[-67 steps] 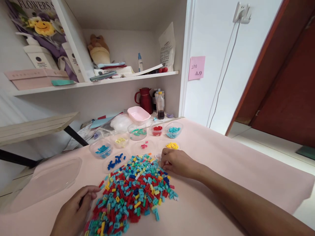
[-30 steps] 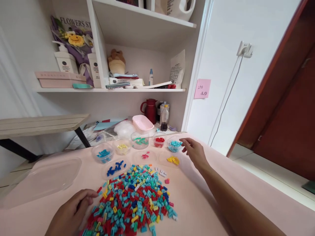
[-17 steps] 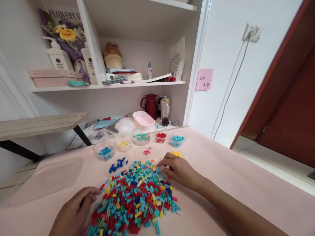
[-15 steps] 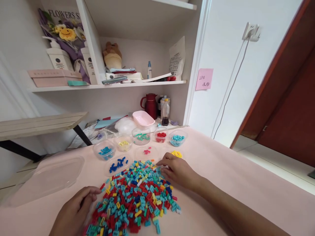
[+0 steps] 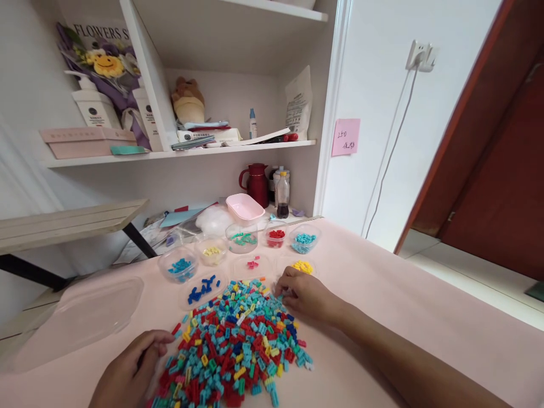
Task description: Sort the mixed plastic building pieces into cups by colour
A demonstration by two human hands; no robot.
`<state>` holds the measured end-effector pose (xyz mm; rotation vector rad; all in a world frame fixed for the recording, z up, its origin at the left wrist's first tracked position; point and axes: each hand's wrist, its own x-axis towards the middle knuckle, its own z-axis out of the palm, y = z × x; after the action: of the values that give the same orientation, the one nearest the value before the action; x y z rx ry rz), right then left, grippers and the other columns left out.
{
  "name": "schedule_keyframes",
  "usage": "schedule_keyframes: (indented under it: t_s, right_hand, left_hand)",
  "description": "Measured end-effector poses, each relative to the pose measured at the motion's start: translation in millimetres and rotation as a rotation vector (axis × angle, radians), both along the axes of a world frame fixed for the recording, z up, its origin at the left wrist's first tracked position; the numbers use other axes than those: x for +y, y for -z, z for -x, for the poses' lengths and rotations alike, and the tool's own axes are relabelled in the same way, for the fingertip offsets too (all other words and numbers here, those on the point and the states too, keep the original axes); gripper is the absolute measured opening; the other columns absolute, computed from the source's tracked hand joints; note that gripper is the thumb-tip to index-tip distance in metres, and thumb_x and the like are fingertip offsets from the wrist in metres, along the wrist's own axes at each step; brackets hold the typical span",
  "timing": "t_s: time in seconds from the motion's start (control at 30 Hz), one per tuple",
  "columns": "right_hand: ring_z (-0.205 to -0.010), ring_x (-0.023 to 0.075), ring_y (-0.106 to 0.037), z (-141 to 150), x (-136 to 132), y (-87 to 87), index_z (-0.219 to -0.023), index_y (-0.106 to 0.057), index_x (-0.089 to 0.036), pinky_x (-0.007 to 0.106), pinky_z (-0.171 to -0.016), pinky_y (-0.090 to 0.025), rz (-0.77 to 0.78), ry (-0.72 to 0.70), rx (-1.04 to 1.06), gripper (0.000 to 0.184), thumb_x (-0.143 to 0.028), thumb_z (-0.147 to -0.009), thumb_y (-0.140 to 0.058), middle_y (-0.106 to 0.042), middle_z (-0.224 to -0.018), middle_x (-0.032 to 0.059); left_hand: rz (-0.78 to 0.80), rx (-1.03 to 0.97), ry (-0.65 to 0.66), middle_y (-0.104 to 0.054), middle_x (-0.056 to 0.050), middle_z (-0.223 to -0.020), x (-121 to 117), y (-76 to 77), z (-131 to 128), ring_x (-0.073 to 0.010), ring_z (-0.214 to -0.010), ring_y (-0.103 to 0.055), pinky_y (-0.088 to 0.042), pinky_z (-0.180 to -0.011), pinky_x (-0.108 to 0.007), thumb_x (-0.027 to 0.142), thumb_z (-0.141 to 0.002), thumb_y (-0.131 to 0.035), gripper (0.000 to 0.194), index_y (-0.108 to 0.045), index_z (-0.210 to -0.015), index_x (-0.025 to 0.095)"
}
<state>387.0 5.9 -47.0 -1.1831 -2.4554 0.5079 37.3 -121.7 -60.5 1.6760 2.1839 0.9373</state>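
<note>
A heap of small toy building bricks (image 5: 238, 345) in red, light blue, yellow, green and dark blue covers the middle of the table. At its left edge rests my left hand (image 5: 131, 362), empty, its fingers loosely bent and the thumb apart from the forefinger. A red brick (image 5: 176, 328) lies just beyond that fingertip. My right hand (image 5: 308, 297) reaches to the heap's upper right edge, fingers curled down with the tips together; whatever they pinch is hidden. Just behind it is a clear lid with yellow bricks (image 5: 302, 266), partly covered by the hand.
Clear tubs hold sorted bricks: blue (image 5: 180, 268), pale yellow (image 5: 212, 251), green (image 5: 243, 238), red (image 5: 276, 237) and light blue (image 5: 304, 242). Shallow lids carry dark blue bricks (image 5: 204, 289) and pink bricks (image 5: 253, 263). A large clear lid (image 5: 91, 314) lies left; a pink basin (image 5: 245, 208) stands behind.
My right hand's fingers have curled in and shifted slightly right along the heap's edge. My left hand stays beside the heap. The whole view has shifted a little.
</note>
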Motion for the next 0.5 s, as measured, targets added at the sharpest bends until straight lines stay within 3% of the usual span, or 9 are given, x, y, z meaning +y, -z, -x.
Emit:
schedule_keyframes:
  t_s: [0.2,0.3,0.5]
  right_hand:
    - [-0.066,0.0093,-0.053,-2,-1,-4.0,-0.079,-0.065,-0.02,0.021,-0.061,-0.042,0.073,-0.009,0.145,0.02,-0.006,-0.068,-0.055,-0.054,-0.094,0.0019]
    - [-0.072,0.011,-0.056,-5,-3,-10.7,-0.079,-0.063,-0.019,0.022,-0.064,-0.044,0.134,-0.006,0.292,0.016,-0.008,-0.07,-0.055,-0.056,-0.095,0.0029]
    - [-0.065,0.0133,-0.057,-20,10,-21.2,-0.08,-0.059,-0.018,0.025,-0.059,-0.045,0.368,0.076,0.68,0.008,-0.025,-0.076,-0.059,-0.06,-0.068,-0.0009]
  left_hand:
    - [-0.004,-0.019,-0.014,-0.074,0.004,-0.074,0,-4.9,-2,-0.0181,-0.075,-0.07,-0.052,-0.064,-0.022,0.043,-0.068,-0.048,0.028,-0.072,-0.075,0.029]
    - [-0.01,-0.035,-0.022,-0.075,0.003,-0.074,0,-6.4,-3,-0.0188,-0.076,-0.07,-0.053,-0.065,-0.023,0.042,-0.066,-0.049,0.027,-0.071,-0.074,0.029]
    - [0.034,-0.092,-0.024,-0.076,0.004,-0.087,1,10.0,4,-0.019,-0.087,-0.07,-0.053,-0.072,-0.023,0.046,-0.071,-0.048,0.028,-0.07,-0.08,0.03]
